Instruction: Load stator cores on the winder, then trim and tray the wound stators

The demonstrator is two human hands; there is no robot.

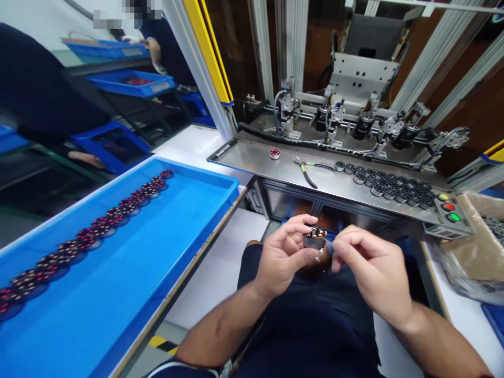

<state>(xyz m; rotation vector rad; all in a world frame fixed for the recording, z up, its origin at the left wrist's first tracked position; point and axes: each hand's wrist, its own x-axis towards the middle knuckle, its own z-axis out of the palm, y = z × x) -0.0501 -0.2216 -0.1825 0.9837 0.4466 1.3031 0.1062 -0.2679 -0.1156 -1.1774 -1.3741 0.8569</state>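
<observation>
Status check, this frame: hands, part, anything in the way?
Left hand holds small wound stator over lap. Right hand pinches at its edge, seemingly a fine wire. Nothing between them; blue tray off left, cutters on bench.

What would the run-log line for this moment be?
left hand: holds stator | right hand: fingers pinched beside it | blue tray: row of stators | bench: pliers

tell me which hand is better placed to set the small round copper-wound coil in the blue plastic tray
Left, probably: the left hand grips the small round copper-wound coil and is nearer the blue plastic tray on that side. The right hand only pinches at the coil's edge with its fingers.
</observation>
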